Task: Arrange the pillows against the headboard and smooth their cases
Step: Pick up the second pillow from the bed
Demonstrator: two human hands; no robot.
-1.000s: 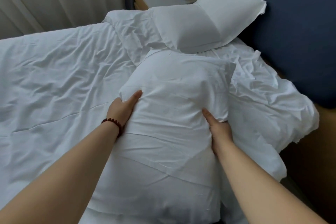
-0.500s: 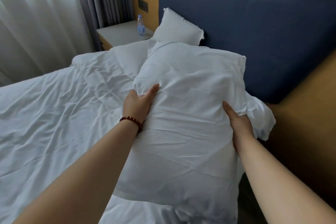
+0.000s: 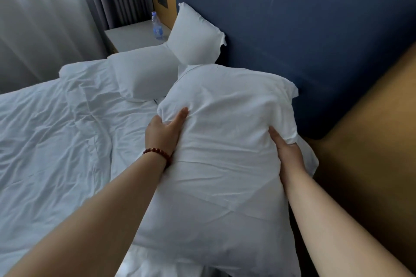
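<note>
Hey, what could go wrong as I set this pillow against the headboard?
Both hands, left hand and right hand, grip the big pillow by bunched fabric, so its case may stay creased. Pushed toward the blue headboard, it might knock the propped pillow toward the water bottle on the nightstand.

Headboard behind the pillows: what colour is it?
Dark blue, padded headboard; the head view shows it clearly.

My left hand (image 3: pixel 163 129): fingers tucked behind pillow (image 3: pixel 225 153), only thumb shows. Right hand (image 3: pixel 286 150) fingers hidden likewise. Pillow's near corner cut by bottom edge. Bottle (image 3: pixel 157 27) label too small to read.
</note>
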